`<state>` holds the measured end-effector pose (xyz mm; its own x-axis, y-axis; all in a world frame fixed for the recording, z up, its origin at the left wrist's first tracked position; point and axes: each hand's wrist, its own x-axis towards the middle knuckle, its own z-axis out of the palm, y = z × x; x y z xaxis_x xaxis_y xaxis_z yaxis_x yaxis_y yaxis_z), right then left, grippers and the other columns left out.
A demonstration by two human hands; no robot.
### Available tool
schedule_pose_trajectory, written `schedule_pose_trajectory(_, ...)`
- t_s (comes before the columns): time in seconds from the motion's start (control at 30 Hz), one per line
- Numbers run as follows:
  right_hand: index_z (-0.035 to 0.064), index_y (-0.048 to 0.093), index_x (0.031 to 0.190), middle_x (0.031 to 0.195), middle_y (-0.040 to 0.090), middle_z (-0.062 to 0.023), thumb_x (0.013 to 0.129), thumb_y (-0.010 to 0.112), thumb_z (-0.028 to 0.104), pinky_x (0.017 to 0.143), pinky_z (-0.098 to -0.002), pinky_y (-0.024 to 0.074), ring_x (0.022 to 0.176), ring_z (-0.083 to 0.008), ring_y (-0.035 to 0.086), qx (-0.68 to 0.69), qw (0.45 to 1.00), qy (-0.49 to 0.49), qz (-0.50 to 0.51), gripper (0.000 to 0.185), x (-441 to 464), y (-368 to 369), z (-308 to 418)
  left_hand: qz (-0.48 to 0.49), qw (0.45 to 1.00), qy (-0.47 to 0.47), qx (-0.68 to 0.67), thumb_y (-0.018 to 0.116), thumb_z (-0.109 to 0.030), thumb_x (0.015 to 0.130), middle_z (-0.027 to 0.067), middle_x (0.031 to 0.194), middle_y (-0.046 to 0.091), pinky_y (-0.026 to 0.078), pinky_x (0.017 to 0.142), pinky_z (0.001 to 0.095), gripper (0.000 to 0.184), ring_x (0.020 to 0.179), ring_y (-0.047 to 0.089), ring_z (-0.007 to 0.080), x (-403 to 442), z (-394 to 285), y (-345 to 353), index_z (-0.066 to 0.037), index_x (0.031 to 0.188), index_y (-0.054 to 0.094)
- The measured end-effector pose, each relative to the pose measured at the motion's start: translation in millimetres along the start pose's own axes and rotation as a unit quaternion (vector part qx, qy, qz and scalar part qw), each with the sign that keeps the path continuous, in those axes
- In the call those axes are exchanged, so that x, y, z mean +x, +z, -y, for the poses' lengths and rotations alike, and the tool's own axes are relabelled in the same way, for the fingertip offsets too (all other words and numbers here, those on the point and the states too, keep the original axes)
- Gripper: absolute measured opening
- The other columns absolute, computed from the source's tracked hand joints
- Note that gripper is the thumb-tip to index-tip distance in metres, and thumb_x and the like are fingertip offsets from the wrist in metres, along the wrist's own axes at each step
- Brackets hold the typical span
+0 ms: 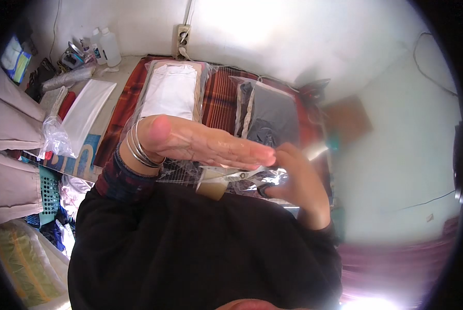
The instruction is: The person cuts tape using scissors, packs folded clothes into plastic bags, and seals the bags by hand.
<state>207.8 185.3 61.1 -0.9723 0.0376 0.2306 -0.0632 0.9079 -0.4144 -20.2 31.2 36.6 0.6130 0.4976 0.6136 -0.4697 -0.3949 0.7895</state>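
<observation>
My left hand (205,140), with silver bangles at the wrist, is stretched out flat above the work surface. Its fingers point right and hold nothing that I can see. Close to its fingertips, my right hand (298,181) is closed on a pair of scissors (243,175). A dark handle loop shows by its fingers, and the blades point left beneath my left hand. A roll of tape (212,189) lies just under the blades. Clear plastic film (177,171) spreads below my left hand, partly hidden by it.
A bagged white folded garment (169,88) and a bagged dark grey one (275,111) lie on a red striped cloth (218,98). White bottles (109,47) stand at the back left. A power socket (183,36) is on the wall. A green basket (49,191) is at left.
</observation>
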Motion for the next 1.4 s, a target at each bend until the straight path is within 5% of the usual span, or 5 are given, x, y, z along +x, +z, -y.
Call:
schedule_pose_trajectory(0.47,-0.004,0.066,0.104,0.099,0.066,-0.0255,0.065,0.076,0.043,0.081,-0.0408,0.0503,0.095,-0.036,0.065,-0.115,0.729,0.659,0.142,0.062,-216.8,47.6,-252.4,-0.281,0.935,0.072,-0.202,0.026,-0.087,0.076,0.0225,0.155,-0.002,0.025,0.104,0.0666,0.108,0.14,0.006,0.0498,-9.3,15.0,-3.3,-0.016,0.151,-0.003)
schedule_pose_trajectory(0.77,0.007,0.066,0.114,0.111,0.066,-0.0155,0.073,0.075,0.043,0.087,-0.0445,0.0496,0.106,-0.035,0.062,-0.111,0.718,0.663,0.18,0.055,-166.7,56.1,-280.9,-0.327,0.93,0.049,-0.161,0.033,-0.087,0.073,0.0223,0.155,0.001,0.027,0.103,0.0661,0.113,0.14,0.013,0.0466,51.8,64.4,2.2,-0.014,0.151,-0.005)
schedule_pose_trajectory(0.93,0.0021,0.065,0.113,0.1,0.068,-0.0089,0.081,0.073,0.029,0.08,-0.0331,0.05,0.093,-0.0172,0.063,0.308,0.897,0.299,-0.103,0.043,-126.9,-0.3,-157.7,-0.362,0.929,-0.047,-0.052,0.052,-0.081,0.07,0.0224,0.155,0.004,0.037,0.102,0.0583,0.12,0.139,0.021,0.0445,98.6,102.9,10.5,-0.015,0.15,-0.008)
schedule_pose_trajectory(1.07,0.0001,0.065,0.107,0.086,0.067,-0.0029,0.082,0.071,0.019,0.068,-0.028,0.0482,0.08,-0.012,0.061,0.42,0.877,0.165,-0.165,0.031,-105.1,-12.0,-111.0,-0.386,0.92,-0.012,-0.064,0.071,-0.005,0.081,0.0094,0.158,0.005,0.04,0.103,0.0359,0.104,0.14,0.027,0.0296,131.5,140.1,12.8,-0.022,0.152,-0.004)
schedule_pose_trajectory(1.4,0.0012,0.065,0.077,0.077,0.064,-0.0035,0.078,0.071,0.005,0.063,-0.0257,0.0447,0.07,-0.0108,0.057,0.31,0.884,0.146,-0.319,0.007,-143.2,-23.3,-129.9,-0.467,0.853,-0.092,0.214,0.058,0.012,0.081,0.0095,0.158,-0.002,0.042,0.101,0.0394,0.099,0.138,0.03,0.0297,198.8,197.9,25.2,-0.021,0.151,-0.004)
